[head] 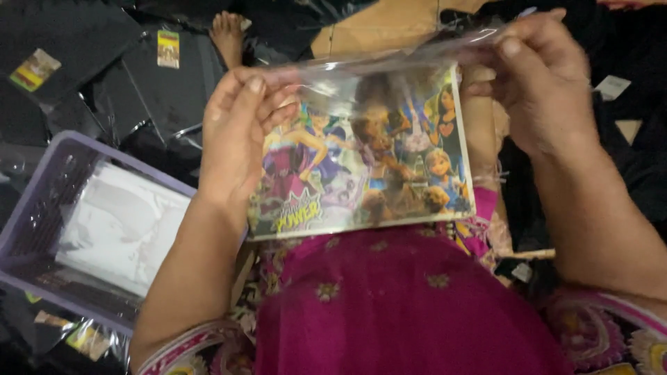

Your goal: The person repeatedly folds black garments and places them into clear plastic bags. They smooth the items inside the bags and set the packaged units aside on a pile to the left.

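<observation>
Above my lap, both hands, left (236, 135) and right (538, 80), pinch the bag (361, 149); slippery plastic could slide from my fingers.

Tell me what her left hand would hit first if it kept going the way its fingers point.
The left hand points up and away, so it would probably meet the dark packets on the floor beyond, near a bare foot; depth is unclear.
</observation>
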